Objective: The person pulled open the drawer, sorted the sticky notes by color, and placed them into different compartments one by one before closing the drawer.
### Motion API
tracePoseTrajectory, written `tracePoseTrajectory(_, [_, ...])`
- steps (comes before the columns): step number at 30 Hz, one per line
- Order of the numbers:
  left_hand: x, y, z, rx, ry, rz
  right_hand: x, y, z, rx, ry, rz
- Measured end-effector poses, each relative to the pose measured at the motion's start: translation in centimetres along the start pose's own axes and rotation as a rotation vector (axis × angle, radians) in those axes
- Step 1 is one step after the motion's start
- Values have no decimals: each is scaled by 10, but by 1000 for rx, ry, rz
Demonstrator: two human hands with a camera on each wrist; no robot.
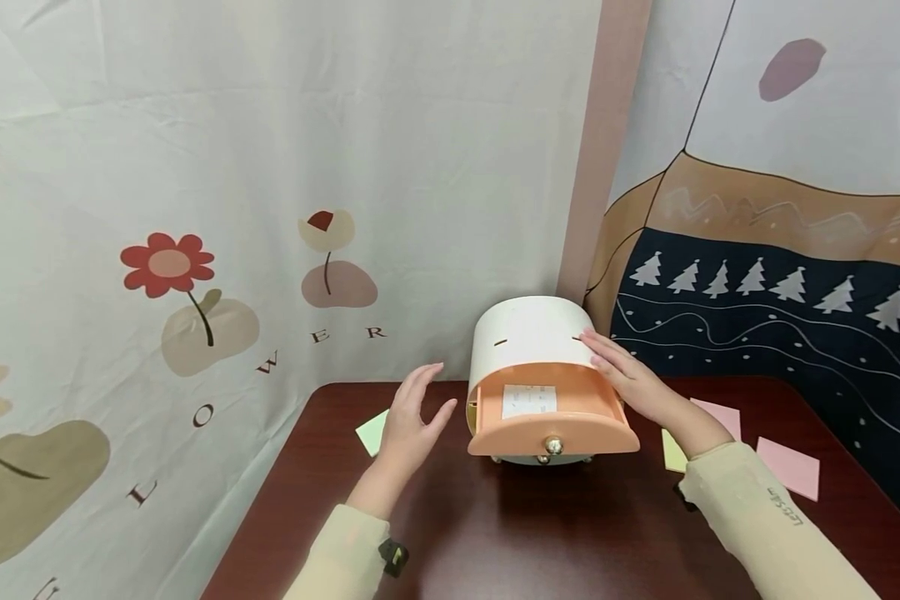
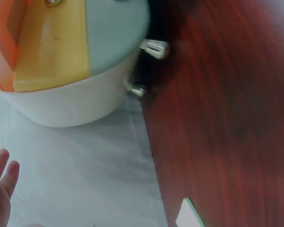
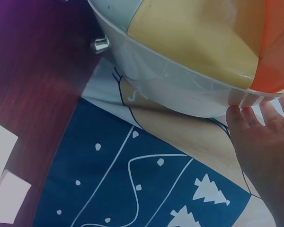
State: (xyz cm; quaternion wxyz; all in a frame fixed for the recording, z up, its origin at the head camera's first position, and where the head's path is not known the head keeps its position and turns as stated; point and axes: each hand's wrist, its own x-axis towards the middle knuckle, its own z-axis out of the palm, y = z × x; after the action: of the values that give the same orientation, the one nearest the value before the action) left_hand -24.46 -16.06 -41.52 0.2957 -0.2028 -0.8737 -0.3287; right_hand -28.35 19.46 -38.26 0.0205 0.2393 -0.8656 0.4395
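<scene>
A white rounded drawer box (image 1: 532,333) stands on the table, its orange top drawer (image 1: 510,435) pulled out towards me. Inside that drawer lies a small white printed paper (image 1: 528,401). Below it, a yellow drawer (image 2: 52,47) and a grey-green drawer (image 2: 114,38) show in the left wrist view. My right hand (image 1: 633,385) rests with straight fingers on the box's right side; the right wrist view shows its fingertips (image 3: 234,113) against the white shell. To the left of the box, my left hand (image 1: 408,425) is held in the air, fingers spread, touching nothing.
A green sticky-note pad (image 1: 373,432) lies left on the dark red table (image 1: 450,533). At the right are a yellow pad (image 1: 673,452) and two pink pads (image 1: 789,468), one partly behind my right arm. Printed curtains (image 1: 435,167) hang close behind the table.
</scene>
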Motion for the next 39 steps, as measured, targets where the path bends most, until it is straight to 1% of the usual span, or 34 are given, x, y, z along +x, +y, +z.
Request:
tracePoseTrajectory(4, [-9, -11, -2, 7, -39, -69, 1, -2, -1, -14, -7, -10])
tracePoseTrajectory(6, [-13, -17, -2, 17, -49, -94, 1, -4, -1, -12, -12, -9])
tracePoseTrajectory(8, [-18, -22, -2, 28, -49, -108, 1, -6, -2, -12, -20, -6])
tracePoseTrajectory(12, [-26, -31, -4, 33, -39, -115, 0, -9, -3, -14, -44, 10])
tracePoseTrajectory(18, [-38, -46, -6, 59, -66, -164, -1, -9, -3, -17, -58, 17])
tracePoseTrajectory(23, [-47, -62, -7, 107, -132, -214, -1, -8, -3, -22, -53, 18])
tracePoseTrajectory(26, [-53, -72, -9, 134, -179, -260, -1, -6, -3, -21, -50, 23])
tracePoseTrajectory(29, [-57, -82, -10, 146, -207, -304, -1, -6, -2, -14, -48, 22])
tracePoseTrajectory(34, [-60, -99, -11, 214, -243, -373, -1, -6, -3, -14, -43, 8])
tracePoseTrajectory(37, [-62, -106, -11, 237, -246, -400, -1, -6, -3, -14, -36, 1])
tracePoseTrajectory(39, [-63, -110, -10, 243, -238, -409, -1, -6, -3, -10, -34, 1])
